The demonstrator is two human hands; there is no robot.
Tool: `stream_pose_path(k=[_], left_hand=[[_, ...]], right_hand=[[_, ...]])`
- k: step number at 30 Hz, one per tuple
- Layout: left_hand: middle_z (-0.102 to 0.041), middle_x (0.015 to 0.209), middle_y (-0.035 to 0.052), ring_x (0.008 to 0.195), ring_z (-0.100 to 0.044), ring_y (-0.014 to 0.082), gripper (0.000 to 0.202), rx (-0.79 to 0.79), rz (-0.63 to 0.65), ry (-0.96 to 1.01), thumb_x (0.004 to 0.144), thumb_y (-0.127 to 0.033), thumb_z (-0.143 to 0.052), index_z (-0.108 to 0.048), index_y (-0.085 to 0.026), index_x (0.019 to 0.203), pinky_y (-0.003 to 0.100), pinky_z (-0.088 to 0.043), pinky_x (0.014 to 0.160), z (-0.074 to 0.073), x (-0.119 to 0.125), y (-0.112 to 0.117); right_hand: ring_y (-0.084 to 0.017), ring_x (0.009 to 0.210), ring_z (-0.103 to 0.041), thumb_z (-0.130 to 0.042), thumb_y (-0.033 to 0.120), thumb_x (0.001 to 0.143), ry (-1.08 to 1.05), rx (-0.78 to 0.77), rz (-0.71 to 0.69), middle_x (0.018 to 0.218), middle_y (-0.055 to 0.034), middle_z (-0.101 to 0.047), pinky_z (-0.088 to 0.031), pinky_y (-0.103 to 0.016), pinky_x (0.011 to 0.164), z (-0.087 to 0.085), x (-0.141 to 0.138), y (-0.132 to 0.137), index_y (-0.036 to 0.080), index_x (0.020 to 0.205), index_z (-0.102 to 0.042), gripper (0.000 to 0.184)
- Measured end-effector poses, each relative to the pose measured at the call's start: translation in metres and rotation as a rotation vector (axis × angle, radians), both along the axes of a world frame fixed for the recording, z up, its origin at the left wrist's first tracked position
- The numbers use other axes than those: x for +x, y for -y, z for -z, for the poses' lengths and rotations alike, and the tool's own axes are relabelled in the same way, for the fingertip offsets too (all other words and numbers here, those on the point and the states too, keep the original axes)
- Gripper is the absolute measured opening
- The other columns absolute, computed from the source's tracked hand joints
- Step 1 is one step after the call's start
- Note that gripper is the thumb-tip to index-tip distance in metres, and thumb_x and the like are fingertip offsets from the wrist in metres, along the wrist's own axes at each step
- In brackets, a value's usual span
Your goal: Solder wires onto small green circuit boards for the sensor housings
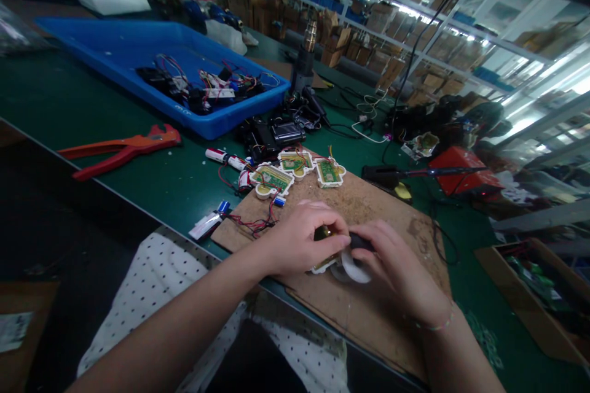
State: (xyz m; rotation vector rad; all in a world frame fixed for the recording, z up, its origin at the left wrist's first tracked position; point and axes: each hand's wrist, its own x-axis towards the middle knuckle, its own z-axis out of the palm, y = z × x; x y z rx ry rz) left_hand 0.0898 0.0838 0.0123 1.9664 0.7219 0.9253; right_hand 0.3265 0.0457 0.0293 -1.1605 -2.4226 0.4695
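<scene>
My left hand (311, 236) is closed, thumb and fingers pinching around a small white housing (325, 268) with a yellowish inside, mostly covered by the fingers. Against it from the right, my right hand (399, 261) is closed on a small black piece (361, 241) whose kind I cannot make out. Below that piece, between the hands, hangs a pale round flap (356, 269). Both hands are just above a brown board (391, 215). Past my left hand, white housings with green circuit boards (271, 179) lie along the board's far edge, with red and black wires (253, 221).
Red-handled cutters (133, 148) lie at left, near a blue tray (138, 83) of wired parts. A heat gun (304, 61) stands behind. Wrapped battery packs (209, 221) lie left of the board. A soldering iron (382, 175) and a cardboard box (530, 301) are at right.
</scene>
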Motion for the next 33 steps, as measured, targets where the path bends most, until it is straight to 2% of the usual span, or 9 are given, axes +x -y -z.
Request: stream_pose_path(k=[3, 6, 8, 10, 15, 18, 25, 30, 33], left_hand=[[-0.077, 0.084, -0.0005, 0.083, -0.07, 0.0162, 0.007, -0.1, -0.029, 0.018, 0.093, -0.024, -0.073, -0.073, -0.019, 0.088, 0.032, -0.049, 0.084, 0.004, 0.002, 0.001], [-0.078, 0.083, -0.0001, 0.077, -0.074, 0.0151, 0.012, -0.277, -0.037, 0.094, 0.091, -0.029, -0.076, -0.071, -0.018, 0.094, 0.026, -0.053, 0.071, 0.01, 0.003, 0.003], [-0.077, 0.083, 0.0009, 0.077, -0.076, 0.0154, 0.016, -0.293, -0.027, 0.131, 0.089, -0.03, -0.079, -0.07, -0.017, 0.091, 0.024, -0.055, 0.069, 0.014, 0.004, 0.004], [-0.077, 0.084, 0.0014, 0.077, -0.077, 0.0153, 0.016, -0.255, -0.013, 0.155, 0.088, -0.029, -0.08, -0.07, -0.016, 0.088, 0.024, -0.057, 0.07, 0.015, 0.005, 0.005], [-0.077, 0.083, 0.0002, 0.077, -0.078, 0.0142, 0.016, -0.196, -0.017, 0.151, 0.087, -0.026, -0.082, -0.07, -0.016, 0.089, 0.022, -0.058, 0.07, 0.016, 0.005, 0.006], [-0.079, 0.086, 0.0007, 0.081, -0.08, 0.0162, 0.019, -0.207, -0.021, 0.151, 0.089, -0.028, -0.081, -0.067, -0.017, 0.093, 0.022, -0.058, 0.07, 0.018, 0.004, 0.007], [-0.081, 0.096, 0.0021, 0.089, -0.082, 0.0191, 0.023, -0.231, 0.01, 0.24, 0.089, -0.023, -0.08, -0.062, -0.018, 0.103, 0.025, -0.063, 0.075, 0.024, 0.005, 0.01], [-0.08, 0.107, 0.003, 0.095, -0.081, 0.0189, 0.028, -0.215, -0.017, 0.262, 0.09, -0.024, -0.08, -0.06, -0.02, 0.109, 0.027, -0.063, 0.082, 0.023, 0.006, 0.011], [-0.078, 0.116, 0.0068, 0.104, -0.079, 0.0222, 0.036, -0.112, -0.09, 0.191, 0.086, -0.03, -0.084, -0.061, -0.02, 0.113, 0.033, -0.062, 0.09, 0.021, 0.002, 0.014]], right_hand=[[-0.018, 0.098, -0.068, -0.068, 0.037, 0.097, -0.06, 0.007, 0.045, 0.111, -0.0045, -0.07, -0.057, -0.03, 0.086, 0.003, 0.003, 0.0, 0.03, 0.132, -0.06, 0.036], [-0.017, 0.087, -0.069, -0.083, 0.044, 0.083, -0.332, -0.009, 0.222, 0.103, -0.0033, -0.072, -0.057, -0.028, 0.075, 0.011, 0.004, 0.0, 0.028, 0.119, -0.064, 0.043], [-0.015, 0.073, -0.066, -0.088, 0.046, 0.076, -0.545, -0.109, 0.294, 0.089, -0.0007, -0.07, -0.054, -0.025, 0.062, 0.016, 0.002, 0.0, 0.025, 0.104, -0.065, 0.042], [-0.013, 0.067, -0.063, -0.089, 0.045, 0.076, -0.672, -0.204, 0.291, 0.082, 0.0004, -0.069, -0.052, -0.023, 0.057, 0.018, 0.0, -0.002, 0.024, 0.099, -0.067, 0.038], [-0.015, 0.088, -0.07, -0.085, 0.042, 0.081, -0.705, -0.205, 0.25, 0.1, -0.0031, -0.076, -0.058, -0.026, 0.076, 0.019, 0.0, -0.008, 0.028, 0.107, -0.075, 0.032], [-0.019, 0.102, -0.073, -0.084, 0.04, 0.083, -0.723, -0.284, 0.247, 0.112, -0.0055, -0.079, -0.06, -0.031, 0.089, 0.02, 0.0, -0.009, 0.028, 0.108, -0.075, 0.029], [-0.022, 0.094, -0.079, -0.088, 0.041, 0.077, -0.874, -0.601, 0.31, 0.108, -0.0078, -0.082, -0.065, -0.032, 0.079, 0.018, -0.008, -0.004, 0.026, 0.113, -0.073, 0.042], [-0.022, 0.088, -0.08, -0.09, 0.041, 0.075, -0.943, -0.649, 0.387, 0.107, -0.0085, -0.083, -0.065, -0.031, 0.077, 0.018, -0.012, -0.002, 0.024, 0.107, -0.073, 0.04], [-0.022, 0.087, -0.08, -0.089, 0.041, 0.076, -0.961, -0.64, 0.393, 0.101, -0.0074, -0.083, -0.065, -0.031, 0.076, 0.019, -0.017, 0.0, 0.025, 0.103, -0.072, 0.037]])
